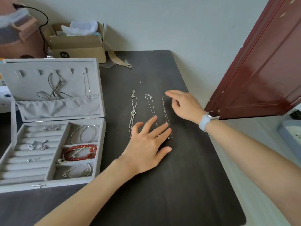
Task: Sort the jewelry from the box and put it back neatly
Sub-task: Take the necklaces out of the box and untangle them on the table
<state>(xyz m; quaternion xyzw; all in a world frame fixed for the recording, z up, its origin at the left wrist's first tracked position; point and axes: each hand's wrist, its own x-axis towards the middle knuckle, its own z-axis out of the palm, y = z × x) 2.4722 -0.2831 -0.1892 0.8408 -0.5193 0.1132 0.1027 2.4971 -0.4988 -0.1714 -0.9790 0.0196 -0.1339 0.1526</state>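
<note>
Chain (165, 111) runs twelve to six between both hands. Right hand (184, 104) touches its twelve end, nearer; whether pinching, unclear. Left hand (147, 144), fingers spread, presses the six end.

I have a single view, worn on the person's head, wide-angle, looking forward and steeply down onto the dark table (187, 176). It sits close: both forearms enter from the bottom edge. The jewelry box (9, 162) fills the left side, the wall lies ahead, and straight edges bow toward the margins.
</note>
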